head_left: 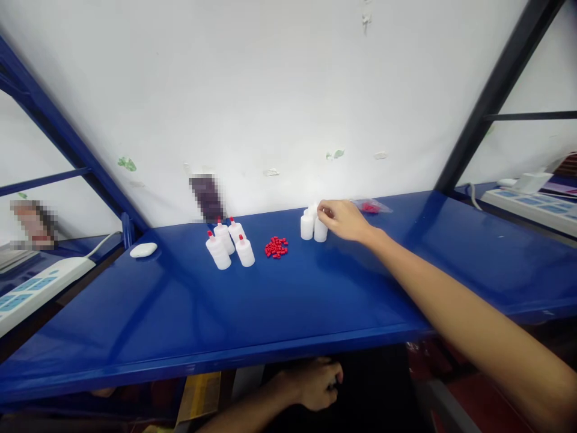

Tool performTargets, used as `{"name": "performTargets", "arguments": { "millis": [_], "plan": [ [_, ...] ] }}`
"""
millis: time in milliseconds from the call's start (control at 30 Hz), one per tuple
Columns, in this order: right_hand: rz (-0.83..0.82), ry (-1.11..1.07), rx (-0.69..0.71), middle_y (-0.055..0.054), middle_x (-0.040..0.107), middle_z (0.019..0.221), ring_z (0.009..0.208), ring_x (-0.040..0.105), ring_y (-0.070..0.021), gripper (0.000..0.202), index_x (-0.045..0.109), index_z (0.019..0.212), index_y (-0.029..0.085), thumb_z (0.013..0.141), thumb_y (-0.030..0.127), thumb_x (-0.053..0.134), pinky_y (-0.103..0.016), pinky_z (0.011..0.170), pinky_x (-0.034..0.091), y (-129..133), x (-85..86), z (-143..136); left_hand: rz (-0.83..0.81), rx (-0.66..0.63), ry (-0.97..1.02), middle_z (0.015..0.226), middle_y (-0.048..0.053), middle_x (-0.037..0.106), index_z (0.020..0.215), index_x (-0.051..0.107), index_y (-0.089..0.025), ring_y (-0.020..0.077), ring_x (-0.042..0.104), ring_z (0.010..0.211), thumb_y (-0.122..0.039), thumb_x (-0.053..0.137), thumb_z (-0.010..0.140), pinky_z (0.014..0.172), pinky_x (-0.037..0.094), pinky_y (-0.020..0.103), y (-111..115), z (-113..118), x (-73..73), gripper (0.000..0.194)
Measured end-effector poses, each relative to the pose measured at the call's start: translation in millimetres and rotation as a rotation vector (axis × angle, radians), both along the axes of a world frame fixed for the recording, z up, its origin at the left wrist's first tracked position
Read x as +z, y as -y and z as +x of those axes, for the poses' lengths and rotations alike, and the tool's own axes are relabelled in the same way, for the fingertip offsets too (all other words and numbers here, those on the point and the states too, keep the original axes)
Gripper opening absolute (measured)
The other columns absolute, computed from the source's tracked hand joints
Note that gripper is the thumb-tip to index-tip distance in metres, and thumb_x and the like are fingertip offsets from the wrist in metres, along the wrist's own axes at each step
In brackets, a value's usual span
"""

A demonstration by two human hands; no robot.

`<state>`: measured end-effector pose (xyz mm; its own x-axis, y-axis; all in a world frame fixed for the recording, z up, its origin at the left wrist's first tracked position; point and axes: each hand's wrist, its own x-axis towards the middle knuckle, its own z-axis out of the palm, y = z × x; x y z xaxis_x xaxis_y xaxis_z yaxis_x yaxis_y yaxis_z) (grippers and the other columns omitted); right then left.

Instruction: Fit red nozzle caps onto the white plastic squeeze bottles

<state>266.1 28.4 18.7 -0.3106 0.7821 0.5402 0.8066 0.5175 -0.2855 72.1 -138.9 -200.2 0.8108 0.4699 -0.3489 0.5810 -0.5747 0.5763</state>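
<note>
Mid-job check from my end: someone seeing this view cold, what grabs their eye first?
Probably the loose pile of small red pieces, vivid against the blue table near its middle. Next, the white bottles with red tips standing just left of the pile. Then the right hand, reaching in from the right, its fingertips at the white bottles near the wall.

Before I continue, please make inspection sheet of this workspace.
Surface: blue tabletop, glossy.
Job's things: red-tipped white bottles; piled red caps; other white bottles at right.
Clutter: white oval object at left; clear bag with red pieces at right.
Hands: right hand at right-side bottles, grip unclear; left hand below tabletop edge.
Cables: white cable by left power strip, another by right power strip.
Surroundings: white wall behind, dark frames at both ends.
</note>
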Motion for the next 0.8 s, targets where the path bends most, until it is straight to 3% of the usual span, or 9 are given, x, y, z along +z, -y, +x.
{"name": "performTargets", "arguments": {
  "millis": [133, 233, 333, 433, 533, 667, 733, 800],
  "plan": [
    [-0.039, -0.144, 0.036, 0.000, 0.058, 0.064, 0.057, 0.048, -0.0125, 0.030, 0.064, 0.076, 0.018, 0.089, 0.042, 0.052, -0.026, 0.056, 0.030, -4, -7.6, -4, 0.081, 0.030, -0.034, 0.101, 0.005, 0.067, 0.105, 0.065, -0.021, 0.0216, 0.065, 0.095, -0.014, 0.051, 0.081, 0.082, 0.051, 0.031, 7, 0, 4.9, 0.028],
    [-0.041, -0.294, 0.045, 0.001, 0.053, 0.058, 0.054, 0.046, -0.0117, 0.041, 0.063, 0.066, 0.017, 0.080, 0.055, 0.063, -0.026, 0.054, 0.032, -4, -14.6, -9, 0.140, 0.055, 0.068, 0.111, 0.006, 0.063, 0.117, 0.064, -0.025, 0.0212, 0.064, 0.095, -0.021, 0.051, 0.085, 0.081, 0.052, 0.030, 21, -6, 26.8, 0.035],
    [0.029, -0.427, 0.015, 0.003, 0.048, 0.052, 0.050, 0.043, -0.0111, 0.040, 0.064, 0.066, 0.017, 0.072, 0.056, 0.070, -0.026, 0.054, 0.033, 0, -17.0, -13, 0.095, 0.020, 0.159, 0.112, 0.006, 0.061, 0.131, 0.058, -0.026, 0.0183, 0.064, 0.092, -0.024, 0.056, 0.085, 0.076, 0.051, 0.024, 29, -13, 60.4, 0.047],
    [0.112, -0.485, 0.004, 0.003, 0.048, 0.051, 0.049, 0.044, -0.0116, 0.032, 0.066, 0.073, 0.016, 0.078, 0.047, 0.063, -0.026, 0.054, 0.034, 5, -13.0, -12, -0.018, -0.093, 0.195, 0.102, 0.003, 0.061, 0.124, 0.064, -0.026, 0.0122, 0.063, 0.076, -0.029, 0.061, 0.086, 0.065, 0.049, 0.019, 30, -16, 102.4, 0.039],
    [0.138, -0.349, -0.053, 0.000, 0.056, 0.055, 0.052, 0.049, -0.0135, 0.030, 0.067, 0.074, 0.016, 0.085, 0.040, 0.053, -0.027, 0.056, 0.033, 8, -6.3, -11, -0.003, -0.220, 0.352, 0.098, 0.003, 0.061, 0.122, 0.065, -0.027, 0.0113, 0.063, 0.081, -0.023, 0.063, 0.086, 0.065, 0.050, 0.015, 31, -18, 155.4, 0.037],
    [0.041, -0.005, -0.160, -0.005, 0.064, 0.063, 0.057, 0.053, -0.0162, 0.030, 0.070, 0.078, 0.017, 0.084, 0.040, 0.053, -0.028, 0.055, 0.028, 9, -0.3, -12, 0.236, 0.000, 0.641, 0.096, 0.006, 0.062, 0.111, 0.068, -0.022, 0.0094, 0.060, 0.073, -0.011, 0.057, 0.086, 0.062, 0.050, 0.016, 21, -19, 220.7, 0.029],
    [0.007, 0.082, -0.124, -0.006, 0.066, 0.066, 0.059, 0.053, -0.0164, 0.026, 0.070, 0.079, 0.017, 0.083, 0.037, 0.055, -0.027, 0.056, 0.027, 11, 1.0, -14, 0.389, 0.096, 0.849, 0.087, 0.004, 0.063, 0.100, 0.068, -0.020, 0.0110, 0.059, 0.076, -0.012, 0.063, 0.085, 0.070, 0.051, 0.021, 4, -19, 237.5, 0.018],
    [-0.010, 0.077, -0.002, -0.005, 0.065, 0.066, 0.059, 0.052, -0.0147, 0.020, 0.069, 0.076, 0.016, 0.081, 0.031, 0.057, -0.026, 0.056, 0.029, 15, 1.4, -17, 0.463, 0.262, 1.011, 0.087, 0.003, 0.061, 0.096, 0.066, -0.020, 0.0112, 0.058, 0.076, -0.016, 0.067, 0.084, 0.067, 0.051, 0.021, -22, -20, 242.1, 0.013]
  ]
}}
